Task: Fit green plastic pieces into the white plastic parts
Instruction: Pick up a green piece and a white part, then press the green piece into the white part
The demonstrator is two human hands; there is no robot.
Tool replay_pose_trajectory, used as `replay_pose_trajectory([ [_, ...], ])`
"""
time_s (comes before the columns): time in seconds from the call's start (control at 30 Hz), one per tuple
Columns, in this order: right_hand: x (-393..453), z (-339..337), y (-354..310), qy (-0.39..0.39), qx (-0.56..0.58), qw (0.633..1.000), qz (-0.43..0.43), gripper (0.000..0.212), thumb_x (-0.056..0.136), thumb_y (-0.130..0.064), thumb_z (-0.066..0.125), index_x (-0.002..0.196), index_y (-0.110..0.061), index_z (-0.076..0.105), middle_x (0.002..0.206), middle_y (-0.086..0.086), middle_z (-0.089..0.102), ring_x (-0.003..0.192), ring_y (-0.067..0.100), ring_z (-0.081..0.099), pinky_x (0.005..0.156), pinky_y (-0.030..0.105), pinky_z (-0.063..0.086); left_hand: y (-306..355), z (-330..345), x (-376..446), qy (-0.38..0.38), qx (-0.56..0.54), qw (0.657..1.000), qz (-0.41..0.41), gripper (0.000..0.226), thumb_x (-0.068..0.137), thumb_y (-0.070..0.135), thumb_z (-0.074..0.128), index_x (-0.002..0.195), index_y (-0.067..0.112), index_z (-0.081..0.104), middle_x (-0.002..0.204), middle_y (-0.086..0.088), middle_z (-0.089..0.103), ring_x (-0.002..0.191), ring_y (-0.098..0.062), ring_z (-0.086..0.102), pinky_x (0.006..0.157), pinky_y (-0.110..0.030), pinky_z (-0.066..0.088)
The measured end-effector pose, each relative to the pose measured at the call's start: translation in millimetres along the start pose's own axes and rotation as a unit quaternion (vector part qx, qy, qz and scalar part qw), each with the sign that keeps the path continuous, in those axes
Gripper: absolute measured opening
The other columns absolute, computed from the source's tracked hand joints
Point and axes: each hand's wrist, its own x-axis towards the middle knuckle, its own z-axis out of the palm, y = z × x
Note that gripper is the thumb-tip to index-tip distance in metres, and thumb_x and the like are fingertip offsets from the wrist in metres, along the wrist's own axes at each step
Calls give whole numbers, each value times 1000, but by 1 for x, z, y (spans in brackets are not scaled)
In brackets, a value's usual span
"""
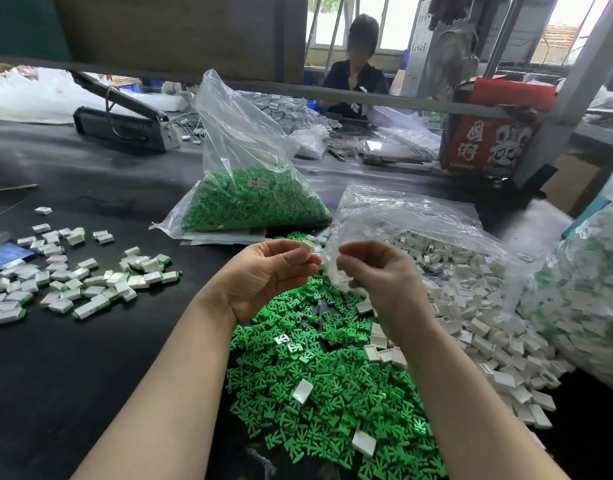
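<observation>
Pinched in the left hand's [263,271] grip, a white part [307,247] is held above the green pieces [319,386] heaped on the bench [90,358], while the right hand [377,275], fingers curled, hovers beside it, whether holding anything I cannot tell, near the white heap [478,317].

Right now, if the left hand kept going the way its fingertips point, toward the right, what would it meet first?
Most likely the right hand: the left hand, pinching a small white plastic part, faces it across a narrow gap. The crumpled clear plastic bag edge lies there too; depth is unclear.
</observation>
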Motion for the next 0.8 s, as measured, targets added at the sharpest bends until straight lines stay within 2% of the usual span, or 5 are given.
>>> replay_pose_trajectory([
  [0.13,1,5,-1,50,101,994,-6,18,69,-17,78,85,-17,71,77,-7,73,66,0,62,56,15,46,-4,7,1,-18,9,1000,3,16,75,13,73,90,9,71,98,-18,75,81,-20,75,65,-25,59],
  [0.27,-1,11,3,83,107,990,-36,13,77,-6,76,87,-13,73,79,-5,75,68,-1,66,60,11,48,-9,17,4,-31,18,999,14,8,72,13,77,79,17,78,95,-16,75,81,-21,75,63,-25,58],
  [0.37,-1,13,4,85,80,991,-60,13,81,-5,74,92,-11,74,85,-2,76,77,5,70,69,14,52,-13,22,6,-19,41,998,41,17,67,17,82,81,14,74,85,-13,75,76,-19,74,61,-23,57],
  [0.63,3,7,3,106,108,988,-8,15,97,-10,57,100,-12,72,86,5,76,64,7,61,55,20,46,-13,24,7,6,47,995,86,32,69,13,78,94,4,61,86,-14,75,76,-19,74,61,-21,57],
  [0.8,3,5,0,56,69,995,-50,11,87,-7,70,97,-9,72,80,0,72,66,2,63,58,14,47,-14,23,9,15,77,991,105,32,67,17,79,91,6,61,85,-11,75,77,-20,74,63,-22,56],
])
